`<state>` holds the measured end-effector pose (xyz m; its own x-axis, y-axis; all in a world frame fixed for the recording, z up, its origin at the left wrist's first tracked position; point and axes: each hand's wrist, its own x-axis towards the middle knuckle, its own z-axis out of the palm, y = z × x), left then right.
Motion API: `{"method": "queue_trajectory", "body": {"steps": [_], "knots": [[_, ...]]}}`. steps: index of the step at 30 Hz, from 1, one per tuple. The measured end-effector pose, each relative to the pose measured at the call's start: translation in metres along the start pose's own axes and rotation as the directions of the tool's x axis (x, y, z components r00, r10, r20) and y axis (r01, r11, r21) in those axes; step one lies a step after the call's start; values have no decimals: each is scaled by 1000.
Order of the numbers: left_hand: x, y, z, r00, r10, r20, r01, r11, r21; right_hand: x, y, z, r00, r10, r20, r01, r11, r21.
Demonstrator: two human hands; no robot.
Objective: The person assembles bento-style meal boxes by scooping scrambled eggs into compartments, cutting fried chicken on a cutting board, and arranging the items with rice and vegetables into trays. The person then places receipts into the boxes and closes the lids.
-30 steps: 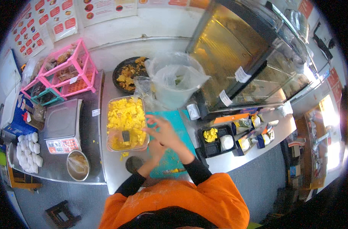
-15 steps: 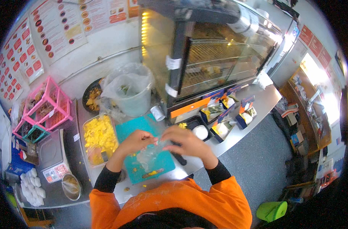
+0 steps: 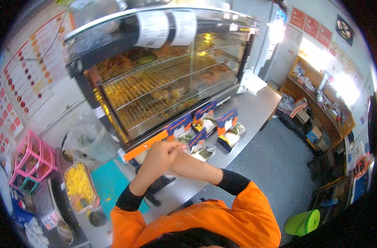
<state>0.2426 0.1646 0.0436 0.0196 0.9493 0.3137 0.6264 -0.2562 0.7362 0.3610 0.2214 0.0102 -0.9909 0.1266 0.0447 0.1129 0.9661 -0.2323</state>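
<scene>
My left hand [image 3: 160, 158] is raised over the counter with its fingers bent together, and what they hold, if anything, is hidden. It crosses over my right hand [image 3: 181, 164], whose fingers are mostly covered, so their state does not show. Just past both hands stand several open food boxes [image 3: 229, 138] with blue and orange lids, holding white portions, yellow bits and green leaf. To the left, a teal cutting board [image 3: 108, 182] lies on the counter with a few yellow scraps. A black handle [image 3: 153, 200] sticks out below my left forearm.
A glass warming cabinet [image 3: 168, 82] with wire racks fills the back. Left of the board sit a tray of yellow chopped food [image 3: 78, 184], a plastic-lined bucket [image 3: 89, 138] and pink baskets [image 3: 35, 159]. A green bin [image 3: 302, 223] stands on the floor at right.
Both hands have moved from above the cutting board to the right, near the food boxes, and now overlap. The clear plastic between them no longer shows. My view has turned right.
</scene>
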Motion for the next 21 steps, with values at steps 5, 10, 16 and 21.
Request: {"method": "queue_trajectory", "body": {"steps": [5,10,16,21], "knots": [[26,44,89,854,440,-277,-323,866,381,-26,69,34,935,125,-333,257,409,876],[50,15,163,878,307,-367,-312,949,48,-66,134,31,772,261,-580,597,-611,520],[110,13,210,933,305,-190,-332,935,-126,-76,246,4,305,691,-655,694,310,650],[138,4,216,938,195,-288,-213,976,-34,-116,457,-66,357,251,-900,-355,-855,-379]]}}
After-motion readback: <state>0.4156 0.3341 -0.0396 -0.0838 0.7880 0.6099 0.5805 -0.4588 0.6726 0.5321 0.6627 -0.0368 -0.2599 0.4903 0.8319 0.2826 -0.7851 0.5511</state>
